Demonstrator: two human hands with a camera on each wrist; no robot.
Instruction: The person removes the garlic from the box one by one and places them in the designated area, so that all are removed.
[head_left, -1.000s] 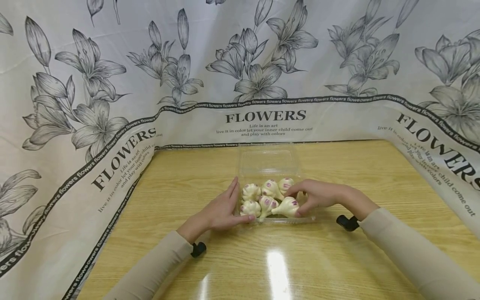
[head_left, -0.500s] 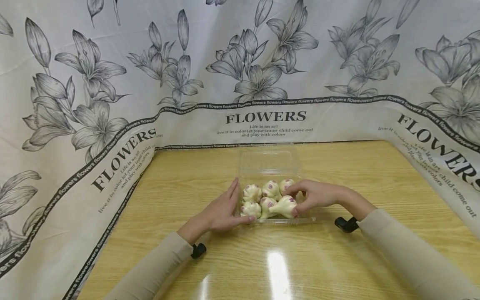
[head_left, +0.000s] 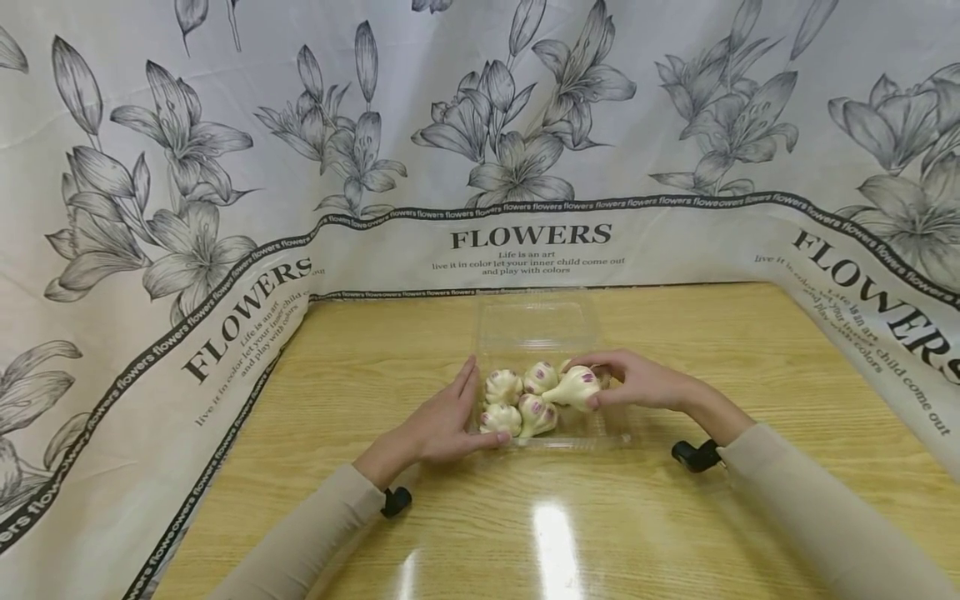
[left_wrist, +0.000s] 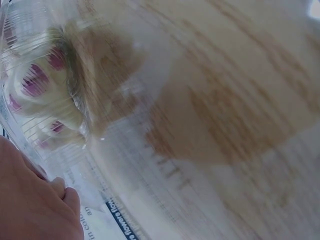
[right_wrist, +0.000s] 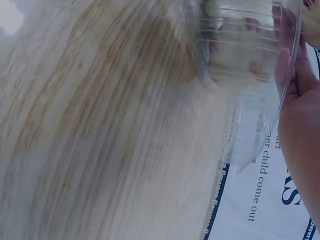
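Note:
A clear plastic clamshell box (head_left: 573,442) holds several cream-coloured garlic bulbs with purple patches. My right hand (head_left: 651,385) pinches one garlic bulb (head_left: 574,388) between thumb and fingers, raised over the right part of the box, its stem toward the left. Behind those fingers another bulb is mostly hidden. My left hand (head_left: 441,423) rests against the box's left side, fingers straight along the wall and thumb on the front rim. Nearest to it are two bulbs, a rear one (head_left: 503,386) and a front one (head_left: 501,418). Through the ribbed wall, the left wrist view shows bulbs (left_wrist: 42,82).
The box's transparent lid (head_left: 536,323) lies folded back behind it. Under everything is a wood-grain table (head_left: 480,533), bordered at the back and sides by a white flower-printed cloth (head_left: 532,250). A black wrist mount (head_left: 695,456) hangs below the right wrist.
My right hand has lifted the front-right garlic bulb and shifted it back, uncovering the box floor at the front right. The left hand has stayed in place on the box.

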